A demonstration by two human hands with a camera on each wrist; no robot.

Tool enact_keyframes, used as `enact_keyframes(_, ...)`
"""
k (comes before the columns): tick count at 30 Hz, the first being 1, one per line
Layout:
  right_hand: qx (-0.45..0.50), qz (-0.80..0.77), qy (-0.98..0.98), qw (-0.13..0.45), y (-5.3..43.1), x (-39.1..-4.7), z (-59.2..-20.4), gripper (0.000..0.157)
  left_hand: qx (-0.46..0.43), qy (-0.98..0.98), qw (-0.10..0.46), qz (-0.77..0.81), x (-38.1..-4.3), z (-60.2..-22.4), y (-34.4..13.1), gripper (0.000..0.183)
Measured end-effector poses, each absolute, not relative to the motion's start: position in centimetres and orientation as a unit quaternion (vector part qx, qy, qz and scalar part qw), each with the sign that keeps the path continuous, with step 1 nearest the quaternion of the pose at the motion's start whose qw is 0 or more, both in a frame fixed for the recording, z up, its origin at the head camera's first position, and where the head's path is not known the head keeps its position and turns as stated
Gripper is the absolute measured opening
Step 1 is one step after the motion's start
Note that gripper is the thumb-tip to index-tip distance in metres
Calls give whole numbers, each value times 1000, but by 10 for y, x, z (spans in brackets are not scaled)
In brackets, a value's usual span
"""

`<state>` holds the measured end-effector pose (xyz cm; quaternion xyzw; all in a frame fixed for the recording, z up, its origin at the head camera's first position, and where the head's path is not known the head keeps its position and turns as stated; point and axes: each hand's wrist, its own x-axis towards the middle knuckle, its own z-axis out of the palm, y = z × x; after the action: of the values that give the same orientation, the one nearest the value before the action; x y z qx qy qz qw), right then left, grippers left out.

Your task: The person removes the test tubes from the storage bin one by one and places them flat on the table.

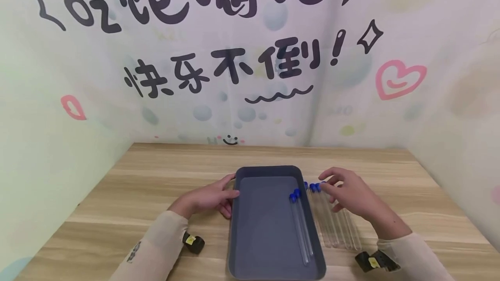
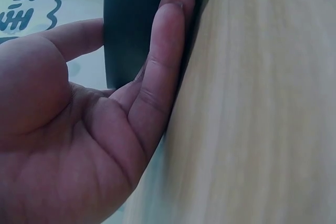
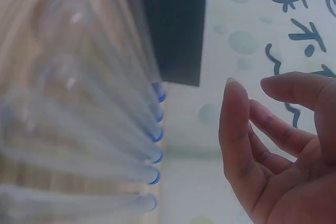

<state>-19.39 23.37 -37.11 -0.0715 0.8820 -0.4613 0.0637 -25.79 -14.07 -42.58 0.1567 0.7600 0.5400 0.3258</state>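
Observation:
A grey rectangular tray [image 1: 261, 229] lies lengthwise on the table, with two clear blue-capped test tubes [image 1: 302, 229] along its right side. At its left wall, my left hand [image 1: 208, 196] grips the edge, thumb over the rim and fingers against the outside. In the left wrist view those fingers [image 2: 165, 61] lie along the dark outer wall. More capped test tubes [image 1: 337, 224] lie side by side on the table, right of the tray. My right hand [image 1: 349, 192] is over their capped ends, fingers loosely bent; the right wrist view shows a gap between thumb and fingertips.
The wooden table [image 1: 156, 172] meets a printed white backdrop [image 1: 187, 120] along its far edge, with pale walls at both sides. A dark wrist strap [image 1: 194, 243] sits at my left sleeve, and a similar strap [image 1: 375, 261] at the right.

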Motion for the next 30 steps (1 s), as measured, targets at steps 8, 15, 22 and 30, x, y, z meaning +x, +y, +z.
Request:
enact_keyframes(8, -80, -466, 879, 56, 207, -189, -365, 27, 153, 771, 320, 529, -254, -423, -150, 74)
enact_keyframes(15, -85, -430, 898, 42, 182, -184, -347, 23, 172, 757, 327, 539, -256, -426, -143, 74)
enact_keyframes(22, -86, -387, 917, 47, 154, -192, -342, 25, 169, 753, 331, 544, -257, -428, -142, 74)
enact_keyframes(30, -90, -346, 932, 54, 136, -206, -344, 27, 165, 756, 326, 543, -257, -428, -143, 73)
